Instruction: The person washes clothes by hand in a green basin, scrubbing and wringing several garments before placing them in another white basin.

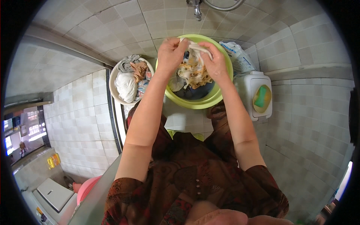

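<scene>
A patterned garment in white, yellow and brown (pixel 195 73) hangs from both of my hands over a lime-green basin (pixel 187 104). My left hand (pixel 171 54) pinches its pale edge at the basin's far left side. Across from it, my right hand (pixel 216 63) grips a pale band of the same garment, fingers curled around it. The lower folds of the garment bunch up inside the basin. Dark cloth (pixel 198 93) lies beneath it, partly hidden by the garment.
Left of the basin stands a white tub (pixel 113 86) with white, grey and tan laundry. On the right, a white lidded container (pixel 265 78) carries a yellow dish (pixel 261 107) with a green bar (pixel 261 95). Behind that sits a plastic package (pixel 237 56). A tap (pixel 197 13) juts from the wall.
</scene>
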{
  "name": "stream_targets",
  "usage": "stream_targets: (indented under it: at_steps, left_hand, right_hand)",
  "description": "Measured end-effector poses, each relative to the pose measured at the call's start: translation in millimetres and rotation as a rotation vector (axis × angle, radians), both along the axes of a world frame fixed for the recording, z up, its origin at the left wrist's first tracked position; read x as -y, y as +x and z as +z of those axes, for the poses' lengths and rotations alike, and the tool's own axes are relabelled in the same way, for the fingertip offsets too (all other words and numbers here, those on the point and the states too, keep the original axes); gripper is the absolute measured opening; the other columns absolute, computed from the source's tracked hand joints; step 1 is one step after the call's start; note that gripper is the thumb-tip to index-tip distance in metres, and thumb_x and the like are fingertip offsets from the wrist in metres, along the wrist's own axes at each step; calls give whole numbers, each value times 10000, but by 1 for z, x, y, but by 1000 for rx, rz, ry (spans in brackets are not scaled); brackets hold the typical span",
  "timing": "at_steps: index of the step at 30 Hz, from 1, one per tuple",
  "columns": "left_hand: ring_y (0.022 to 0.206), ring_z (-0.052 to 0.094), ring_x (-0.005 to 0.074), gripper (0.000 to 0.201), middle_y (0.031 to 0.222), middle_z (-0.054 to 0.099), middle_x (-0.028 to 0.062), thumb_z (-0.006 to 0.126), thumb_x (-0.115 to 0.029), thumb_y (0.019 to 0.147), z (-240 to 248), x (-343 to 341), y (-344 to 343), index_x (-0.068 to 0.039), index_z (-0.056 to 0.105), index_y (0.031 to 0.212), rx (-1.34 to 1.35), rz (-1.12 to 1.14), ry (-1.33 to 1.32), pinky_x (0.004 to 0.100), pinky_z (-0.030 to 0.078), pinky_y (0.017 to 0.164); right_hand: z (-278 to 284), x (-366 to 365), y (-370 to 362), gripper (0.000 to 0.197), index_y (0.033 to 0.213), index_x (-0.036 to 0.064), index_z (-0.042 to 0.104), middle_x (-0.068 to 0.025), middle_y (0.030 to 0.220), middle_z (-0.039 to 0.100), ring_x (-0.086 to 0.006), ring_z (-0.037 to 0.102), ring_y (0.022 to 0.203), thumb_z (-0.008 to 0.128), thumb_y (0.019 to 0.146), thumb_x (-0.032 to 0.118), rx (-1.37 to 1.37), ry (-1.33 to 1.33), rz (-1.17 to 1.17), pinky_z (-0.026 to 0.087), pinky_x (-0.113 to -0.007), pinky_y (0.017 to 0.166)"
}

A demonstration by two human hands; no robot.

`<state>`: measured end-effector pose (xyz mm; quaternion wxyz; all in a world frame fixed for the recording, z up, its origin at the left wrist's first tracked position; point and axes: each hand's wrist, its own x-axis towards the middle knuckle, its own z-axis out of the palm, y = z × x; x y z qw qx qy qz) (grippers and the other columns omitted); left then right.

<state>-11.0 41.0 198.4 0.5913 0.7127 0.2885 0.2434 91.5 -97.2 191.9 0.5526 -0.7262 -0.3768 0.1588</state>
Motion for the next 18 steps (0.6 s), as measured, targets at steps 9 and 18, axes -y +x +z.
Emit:
stream_targets:
  at_steps: [9,18]
  left_hand:
    - [801,518,86,313,888,581,-1,656,-192,840,43,10,-18,-66,537,1102,389,-201,-464,248,401,764]
    - [859,581,84,319,931,652,30,667,-241,838,17,9,-30,-7,635,1052,115,-522,-373,245,465,757]
  right_hand:
    - [116,-4,5,211,988,-29,598,-36,861,618,-94,568,783,531,865,128,-498,311,104,460,-242,694]
    - [148,1,6,208,951,-69,556,-140,948,597,-204,590,861,504,860,110,-613,486,-108,485,-322,785]
